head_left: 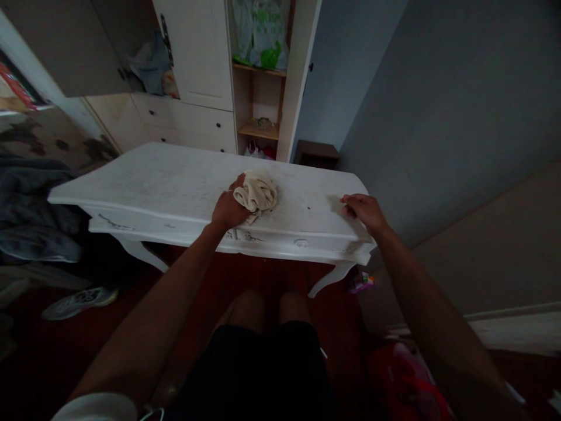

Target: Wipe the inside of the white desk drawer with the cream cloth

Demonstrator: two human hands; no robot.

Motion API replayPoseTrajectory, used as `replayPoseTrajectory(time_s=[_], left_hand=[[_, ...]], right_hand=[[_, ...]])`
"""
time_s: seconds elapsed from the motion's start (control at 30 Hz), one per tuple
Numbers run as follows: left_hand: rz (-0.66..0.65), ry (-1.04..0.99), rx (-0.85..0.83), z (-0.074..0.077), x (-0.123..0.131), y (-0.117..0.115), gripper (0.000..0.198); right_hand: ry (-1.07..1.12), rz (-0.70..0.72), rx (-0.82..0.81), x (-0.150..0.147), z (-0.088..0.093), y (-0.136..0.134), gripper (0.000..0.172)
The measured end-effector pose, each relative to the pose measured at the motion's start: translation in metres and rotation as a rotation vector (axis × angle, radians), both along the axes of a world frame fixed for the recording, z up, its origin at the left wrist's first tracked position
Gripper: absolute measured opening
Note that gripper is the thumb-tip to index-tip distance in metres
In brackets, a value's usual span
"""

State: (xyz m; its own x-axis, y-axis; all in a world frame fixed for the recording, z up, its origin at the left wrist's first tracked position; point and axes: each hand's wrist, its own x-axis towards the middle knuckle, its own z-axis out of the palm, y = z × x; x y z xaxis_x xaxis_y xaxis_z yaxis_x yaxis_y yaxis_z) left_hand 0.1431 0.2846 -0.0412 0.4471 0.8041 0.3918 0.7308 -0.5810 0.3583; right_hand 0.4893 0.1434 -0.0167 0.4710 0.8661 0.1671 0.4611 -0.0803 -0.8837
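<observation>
My left hand (229,206) is closed on a crumpled cream cloth (258,193), which lies against the top of a white table (184,169) near its middle. Grey smudges mark the tabletop around the cloth. Over the table's right end, my right hand (363,211) has its fingers curled in with thumb and forefinger close together. Whatever may be between those fingers is too small or hidden to make out. A small dark speck (308,208) sits on the tabletop between the two hands.
Behind the table stands a white wardrobe (205,70) with open doors and bagged items on its shelves. A grey wall (447,117) rises on the right. Grey fabric (35,216) and a shoe (81,302) are at the left; a red bag (403,380) lies lower right.
</observation>
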Motion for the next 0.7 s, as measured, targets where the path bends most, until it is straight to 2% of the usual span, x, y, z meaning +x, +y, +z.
replayPoseTrajectory(time_s=[0.13,0.2,0.27,0.37,0.53,0.6,0.7], left_hand=[[0.003,-0.055,-0.04,0.004,-0.001,-0.007,0.097],[0.038,-0.07,-0.064,0.005,-0.002,-0.011,0.093],[0.044,-0.102,-0.079,0.005,-0.003,-0.013,0.087],[-0.026,-0.175,-0.039,0.004,-0.005,-0.012,0.074],[-0.127,-0.298,0.123,-0.003,-0.01,-0.016,0.06],[-0.1,-0.382,0.176,-0.01,-0.014,-0.032,0.06],[0.041,-0.493,0.208,-0.027,-0.02,-0.073,0.061]], right_hand=[[-0.346,-0.085,-0.171,0.032,-0.021,0.026,0.02],[-0.504,-0.173,-0.208,0.031,-0.028,0.03,0.02],[-0.571,-0.262,-0.233,0.026,-0.029,0.03,0.021],[-0.564,-0.311,-0.215,0.022,-0.029,0.028,0.02],[-0.435,-0.272,-0.06,0.03,-0.032,0.023,0.021],[-0.39,-0.269,-0.009,0.033,-0.034,0.022,0.024],[-0.362,-0.269,0.013,0.034,-0.036,0.021,0.026]])
